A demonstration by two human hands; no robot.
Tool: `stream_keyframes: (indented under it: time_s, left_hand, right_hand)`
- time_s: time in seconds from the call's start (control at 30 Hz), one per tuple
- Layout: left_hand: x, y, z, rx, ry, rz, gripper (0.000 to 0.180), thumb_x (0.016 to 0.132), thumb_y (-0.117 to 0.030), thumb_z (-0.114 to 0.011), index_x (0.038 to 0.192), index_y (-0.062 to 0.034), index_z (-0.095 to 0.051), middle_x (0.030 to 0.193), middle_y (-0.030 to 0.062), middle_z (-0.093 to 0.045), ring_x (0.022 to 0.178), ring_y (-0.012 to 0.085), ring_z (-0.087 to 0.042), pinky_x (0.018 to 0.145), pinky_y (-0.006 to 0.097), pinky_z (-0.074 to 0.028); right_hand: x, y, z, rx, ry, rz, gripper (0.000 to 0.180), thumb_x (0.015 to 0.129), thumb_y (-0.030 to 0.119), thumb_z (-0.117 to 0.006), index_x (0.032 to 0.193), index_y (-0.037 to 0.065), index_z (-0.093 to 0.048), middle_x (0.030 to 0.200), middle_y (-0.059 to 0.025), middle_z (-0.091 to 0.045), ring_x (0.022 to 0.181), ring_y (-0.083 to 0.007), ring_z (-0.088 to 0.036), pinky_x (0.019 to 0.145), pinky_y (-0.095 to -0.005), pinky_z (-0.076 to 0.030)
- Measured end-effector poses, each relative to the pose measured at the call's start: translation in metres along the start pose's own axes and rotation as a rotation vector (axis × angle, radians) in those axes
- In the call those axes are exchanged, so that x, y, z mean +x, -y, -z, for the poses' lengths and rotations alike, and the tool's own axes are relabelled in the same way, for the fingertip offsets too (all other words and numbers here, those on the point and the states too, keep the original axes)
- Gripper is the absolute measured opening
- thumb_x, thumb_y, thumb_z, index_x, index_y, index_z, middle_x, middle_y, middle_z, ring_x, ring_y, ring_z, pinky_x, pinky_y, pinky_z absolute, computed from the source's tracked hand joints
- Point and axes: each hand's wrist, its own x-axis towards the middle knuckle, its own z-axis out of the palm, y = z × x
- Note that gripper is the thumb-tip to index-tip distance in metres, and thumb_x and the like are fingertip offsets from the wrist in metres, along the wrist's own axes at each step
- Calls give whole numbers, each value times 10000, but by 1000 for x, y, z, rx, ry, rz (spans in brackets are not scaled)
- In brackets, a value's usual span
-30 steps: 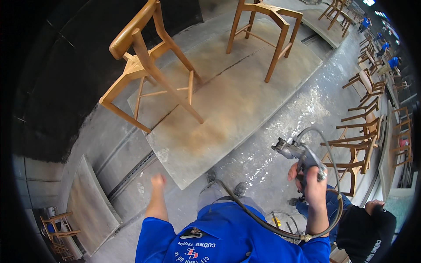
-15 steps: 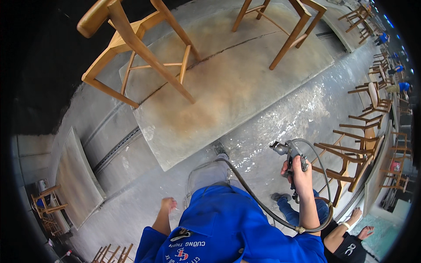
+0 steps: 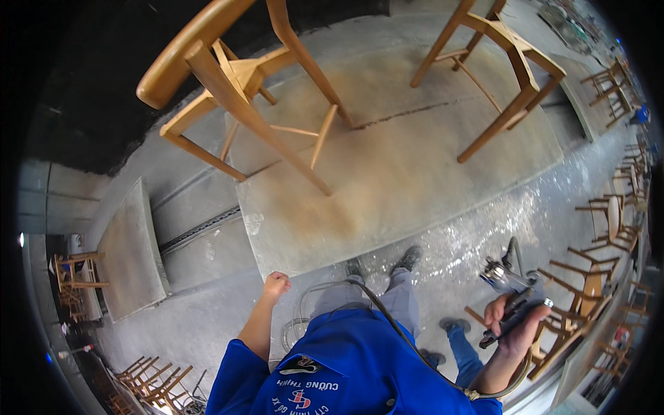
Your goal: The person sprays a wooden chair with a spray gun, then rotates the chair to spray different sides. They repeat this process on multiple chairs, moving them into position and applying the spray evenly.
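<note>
Grey floor [image 3: 200,311] surrounds a low, brown-stained board [image 3: 429,207]. The right hand [image 3: 520,333] is wrapped around a spray gun [image 3: 510,278], off the board's near right side. Compared with half a second ago, the gun is tipped over and the left hand, whose closure I can't tell, is nearer the board's near-left corner. The backed chair [image 3: 259,128] at the board's left and the second chair [image 3: 496,127] at its right both stand well apart from the gun, untouched.
</note>
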Motion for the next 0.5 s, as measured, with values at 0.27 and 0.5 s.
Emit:
stream_keyframes:
  time_s: [0.27,0.5]
  left_hand:
    - [-41,8,-47,-146,-149,123,209,942,-184,-576,1089,-42,-622,852,118,-697,709,203,-673,626,361,-547]
    - [-65,27,-107,-208,-156,268,227,945,-207,-581,1099,-44,-621,859,118,-696,692,209,-674,618,375,-556]
  right_hand:
    - [100,77,63,347,384,298,902,887,789,-395,1366,26,-429,659,-149,-549,444,-172,-472,486,-337,-480]
    - [161,108,76,-321,191,51,946,783,804,-556,1195,-47,-561,734,-131,-634,582,-151,-605,462,-222,-413]
